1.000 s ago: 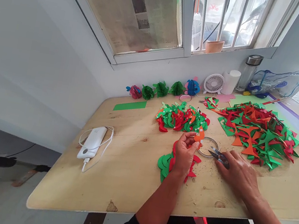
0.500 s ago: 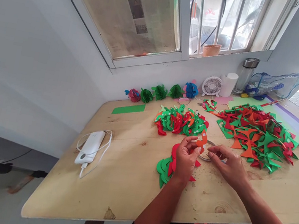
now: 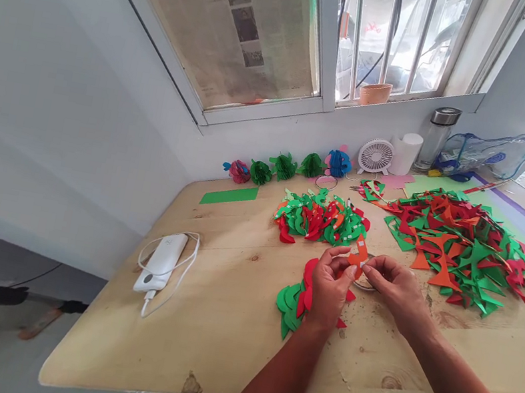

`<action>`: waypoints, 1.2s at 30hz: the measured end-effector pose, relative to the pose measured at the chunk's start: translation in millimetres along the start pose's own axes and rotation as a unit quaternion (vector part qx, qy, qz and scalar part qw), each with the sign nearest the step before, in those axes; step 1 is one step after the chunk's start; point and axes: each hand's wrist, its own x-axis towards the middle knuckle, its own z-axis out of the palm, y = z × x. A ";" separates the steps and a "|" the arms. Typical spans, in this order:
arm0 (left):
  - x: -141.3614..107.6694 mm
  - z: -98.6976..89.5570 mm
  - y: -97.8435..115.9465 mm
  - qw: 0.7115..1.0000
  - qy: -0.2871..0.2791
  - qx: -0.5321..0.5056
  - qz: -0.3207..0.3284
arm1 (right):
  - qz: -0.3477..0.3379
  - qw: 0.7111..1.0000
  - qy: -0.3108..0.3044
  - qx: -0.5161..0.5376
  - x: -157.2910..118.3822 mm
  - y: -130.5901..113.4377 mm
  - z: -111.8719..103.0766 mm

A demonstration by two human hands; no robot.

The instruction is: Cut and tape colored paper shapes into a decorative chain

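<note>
My left hand (image 3: 332, 283) pinches an orange paper cutout (image 3: 360, 253) that carries small white squares, like bits of tape. The fingers of my right hand (image 3: 393, 286) are closed at the cutout's right edge, over one white square. Behind my hands, a ring-shaped roll (image 3: 365, 284) lies on the table, partly hidden. Under and beside my left wrist are red paper cutouts (image 3: 307, 294) and green paper cutouts (image 3: 290, 306). Just beyond my hands sits a pile of red and green cutouts (image 3: 322, 217), many with white squares on them.
A heap of paper scraps (image 3: 461, 248) covers the table's right side. Honeycomb paper figures (image 3: 285, 167) line the wall beside a small fan (image 3: 376, 156), a white cylinder (image 3: 406, 154) and a glass bottle (image 3: 436, 139). At left lies a white power bank (image 3: 161, 262) with its cable.
My right fingertips have come in from beside the orange cutout to touch its edge. The cutout has tilted in my left hand. The whole view has shifted slightly.
</note>
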 end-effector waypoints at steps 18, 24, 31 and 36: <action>2.1 -1.8 -0.2 1.000 0.016 0.012 -0.001 | 0.020 0.999 0.003 0.032 0.4 5.9 3.6; 3.0 -1.5 -2.9 0.999 0.031 0.012 0.000 | 0.041 0.996 0.006 0.085 -1.2 5.8 5.3; 1.8 1.1 -2.7 0.999 0.042 0.000 -0.018 | 0.057 0.985 0.011 0.163 -1.5 16.1 8.4; 4.5 -2.1 0.9 0.998 0.061 -0.005 -0.013 | 0.061 0.982 0.022 0.179 1.1 19.6 3.9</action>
